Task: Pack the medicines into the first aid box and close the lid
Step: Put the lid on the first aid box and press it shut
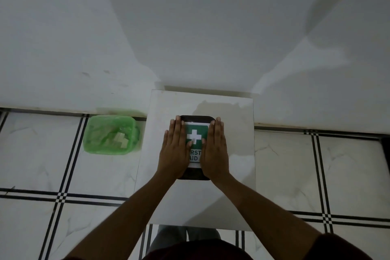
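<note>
A dark first aid box [195, 174] with a green and white cross label lies on a small white table [232, 175], its lid down. My left hand [176, 150] lies flat on the left half of the lid, fingers together and stretched out. On the right half my right hand [214, 150] rests flat in the same way. Neither hand holds anything. No loose medicines show on the table.
A green plastic bin [95, 133] with pale scraps inside stands on the tiled floor left of the table. A white wall rises just behind the table. My knees show under the table's near edge.
</note>
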The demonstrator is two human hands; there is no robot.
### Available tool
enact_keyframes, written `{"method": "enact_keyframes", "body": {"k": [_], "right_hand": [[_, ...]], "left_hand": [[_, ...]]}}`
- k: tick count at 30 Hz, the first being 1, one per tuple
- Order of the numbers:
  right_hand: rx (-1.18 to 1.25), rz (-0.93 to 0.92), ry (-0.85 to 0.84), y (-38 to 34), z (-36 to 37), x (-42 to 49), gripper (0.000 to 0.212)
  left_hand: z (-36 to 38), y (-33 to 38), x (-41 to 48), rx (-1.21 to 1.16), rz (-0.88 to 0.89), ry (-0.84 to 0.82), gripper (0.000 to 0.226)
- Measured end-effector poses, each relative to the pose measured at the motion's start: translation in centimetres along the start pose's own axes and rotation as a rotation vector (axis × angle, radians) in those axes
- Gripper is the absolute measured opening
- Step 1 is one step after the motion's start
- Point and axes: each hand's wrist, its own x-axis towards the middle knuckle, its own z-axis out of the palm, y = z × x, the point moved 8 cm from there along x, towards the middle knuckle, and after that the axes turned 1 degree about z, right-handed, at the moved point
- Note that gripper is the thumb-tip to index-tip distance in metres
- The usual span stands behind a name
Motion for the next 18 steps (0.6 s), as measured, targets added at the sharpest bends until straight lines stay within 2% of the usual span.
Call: {"method": "enact_keyframes", "body": {"k": [2,8,14,18], "right_hand": [[0.012,0.000,-0.012,0.4,0.4,0.0,0.061],[-0.014,-0.019,-0.090,0.8,1.0,0.2,0.081],[0.133,0.056,-0.098,1.4,1.1,0.6,0.060],[0.244,0.128,-0.079,1.9,0.8,0.8,0.055]], "left_hand": [[0.1,0.1,0.0,-0.065,0.002,0.011,0.069],[0.5,-0.2,0.3,-0.186,0.000,0.006,0.069],[0.2,-0.3,0.4,-0.303,0.066,0.069,0.067],[-0.8,-1.3,1.4,-0.471,-0.071,0.135,0.049]]}}
